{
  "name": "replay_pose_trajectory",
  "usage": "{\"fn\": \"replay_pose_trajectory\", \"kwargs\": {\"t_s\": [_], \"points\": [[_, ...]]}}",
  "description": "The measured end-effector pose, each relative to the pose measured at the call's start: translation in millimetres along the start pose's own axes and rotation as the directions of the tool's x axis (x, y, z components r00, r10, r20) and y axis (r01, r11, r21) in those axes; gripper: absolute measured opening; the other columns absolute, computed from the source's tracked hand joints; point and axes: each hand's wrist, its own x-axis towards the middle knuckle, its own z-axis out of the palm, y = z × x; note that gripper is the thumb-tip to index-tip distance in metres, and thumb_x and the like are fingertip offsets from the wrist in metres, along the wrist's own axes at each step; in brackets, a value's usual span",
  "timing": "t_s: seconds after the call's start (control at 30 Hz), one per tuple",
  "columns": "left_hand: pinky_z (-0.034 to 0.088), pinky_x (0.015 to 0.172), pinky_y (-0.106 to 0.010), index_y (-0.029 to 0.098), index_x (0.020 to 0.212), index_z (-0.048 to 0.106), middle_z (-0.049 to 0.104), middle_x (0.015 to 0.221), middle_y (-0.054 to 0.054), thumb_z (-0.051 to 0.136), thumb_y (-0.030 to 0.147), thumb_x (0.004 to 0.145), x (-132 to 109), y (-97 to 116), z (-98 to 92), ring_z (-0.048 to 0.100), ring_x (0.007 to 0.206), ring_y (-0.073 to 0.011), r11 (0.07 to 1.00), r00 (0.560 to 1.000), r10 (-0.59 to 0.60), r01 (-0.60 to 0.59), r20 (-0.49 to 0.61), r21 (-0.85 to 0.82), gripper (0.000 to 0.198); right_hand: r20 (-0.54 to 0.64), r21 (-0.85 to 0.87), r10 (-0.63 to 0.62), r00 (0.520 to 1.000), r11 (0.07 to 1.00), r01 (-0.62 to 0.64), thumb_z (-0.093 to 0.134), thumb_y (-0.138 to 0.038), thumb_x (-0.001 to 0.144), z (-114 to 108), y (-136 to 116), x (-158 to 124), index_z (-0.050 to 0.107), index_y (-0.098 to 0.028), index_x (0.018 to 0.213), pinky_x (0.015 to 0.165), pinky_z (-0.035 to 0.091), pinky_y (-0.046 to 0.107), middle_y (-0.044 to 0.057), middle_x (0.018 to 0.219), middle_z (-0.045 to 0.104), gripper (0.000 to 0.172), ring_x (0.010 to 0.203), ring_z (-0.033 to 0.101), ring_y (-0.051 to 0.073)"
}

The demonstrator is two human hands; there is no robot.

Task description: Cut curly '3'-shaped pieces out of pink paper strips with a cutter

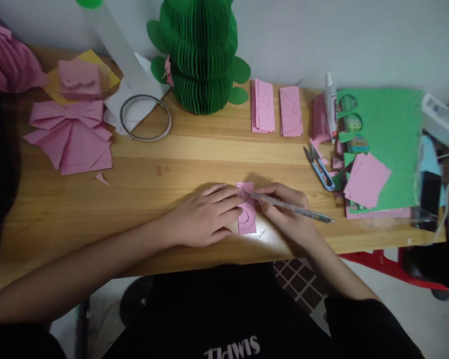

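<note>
Centrally, just below the middle of the frame, the right hand is closed around a pen, its tip resting on a small pink paper strip that lies flat on the wooden table. The left hand lies palm down beside it, fingers together and flat, pressing the strip's left edge; it grips nothing. Curved pen lines show on the strip's lower half.

To the right of the hands, blue thread snips lie among pink scraps, beside a loose stack of pink squares resting on a green sheet with cut-out holes. A glue tube lies along the sheet's left edge. Above the hands, toward the upper middle, 2 piles of marked pink strips sit side by side. A green honeycomb paper cactus stands at the top centre, a ring of tape to its left. At the upper left, folded pink paper with a bow lies on the table, near yellow paper.
</note>
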Motion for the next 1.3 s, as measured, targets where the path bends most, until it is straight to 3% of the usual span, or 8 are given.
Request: {"fn": "replay_pose_trajectory", "kwargs": {"t_s": [0.5, 0.7, 1.3], "points": [[0.029, 0.117, -0.043, 0.018, 0.131, 0.061, 0.06, 0.143, -0.007, 0.058, 0.043, 0.096, -2, 1, 0.3, 0.044, 0.138, -0.0281, 0.999, 0.997, -0.034, 0.033, 0.072, 0.019, 0.043, -0.021, -0.024, 0.006, 1.0, 1.0, -0.006, 0.063, -0.025, 0.086, 0, 3, -10, 0.073, -0.019, 0.091, 0.056, 0.052, 0.025, 0.001, 0.075, 0.074, 0.013, 0.06, 0.065, 0.012], [0.029, 0.117, -0.044, 0.016, 0.131, 0.061, 0.06, 0.142, -0.009, 0.059, 0.042, 0.095, -1, 1, -1.8, 0.044, 0.138, -0.0288, 1.0, 0.997, -0.024, 0.023, 0.067, 0.013, 0.044, -0.048, -0.091, -0.052, 0.997, 0.995, 0.047, 0.063, -0.023, 0.085, 1, 4, -14, 0.073, -0.019, 0.091, 0.056, 0.053, 0.024, 0.002, 0.075, 0.075, 0.012, 0.06, 0.067, 0.012], [0.029, 0.118, -0.044, 0.017, 0.135, 0.059, 0.059, 0.145, -0.009, 0.058, 0.041, 0.096, -2, 1, -3.1, 0.043, 0.141, -0.0274, 0.999, 0.996, -0.05, 0.051, 0.077, -0.004, 0.046, -0.055, -0.131, -0.038, 0.998, 0.991, 0.03, 0.061, -0.023, 0.085, 2, 0, -20, 0.074, -0.018, 0.088, 0.059, 0.054, 0.024, 0.003, 0.077, 0.077, 0.014, 0.061, 0.068, 0.012]]}}
